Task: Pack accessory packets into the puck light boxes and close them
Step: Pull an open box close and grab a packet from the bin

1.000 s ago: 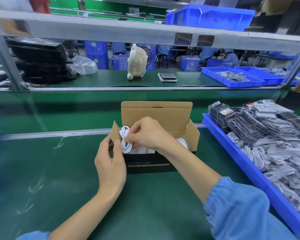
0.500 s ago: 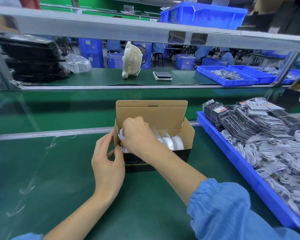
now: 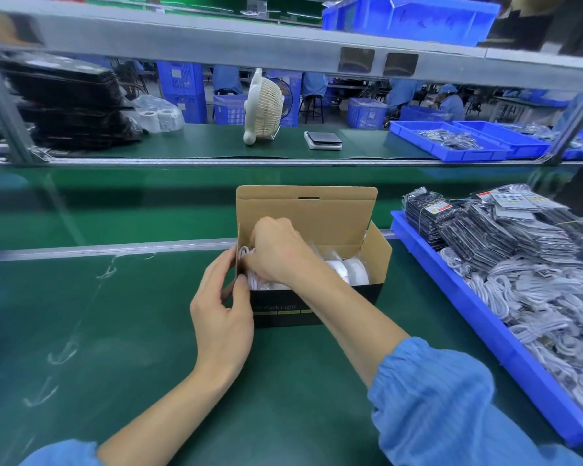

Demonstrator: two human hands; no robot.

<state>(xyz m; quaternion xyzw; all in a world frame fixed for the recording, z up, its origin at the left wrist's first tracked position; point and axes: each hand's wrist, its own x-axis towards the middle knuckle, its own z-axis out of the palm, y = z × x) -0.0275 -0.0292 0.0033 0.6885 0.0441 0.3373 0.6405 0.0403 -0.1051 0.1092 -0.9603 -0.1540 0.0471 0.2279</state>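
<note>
Head view shows the right hand curled round a coiled white cable, pressing it into the left end of the open puck light box, while the left hand pinches the side flap; best seat the coil low beside the puck lights so the lid shuts flat.

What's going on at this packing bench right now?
A person is packing a puck light box that sits open on the green bench, lid flap upright. The right hand pushes a coiled white cable into the box's left end, beside the bagged white puck lights already inside. The left hand holds the box's left side flap. The box is not yet closed. A blue tray of more cables and packets sits to the right.
</note>
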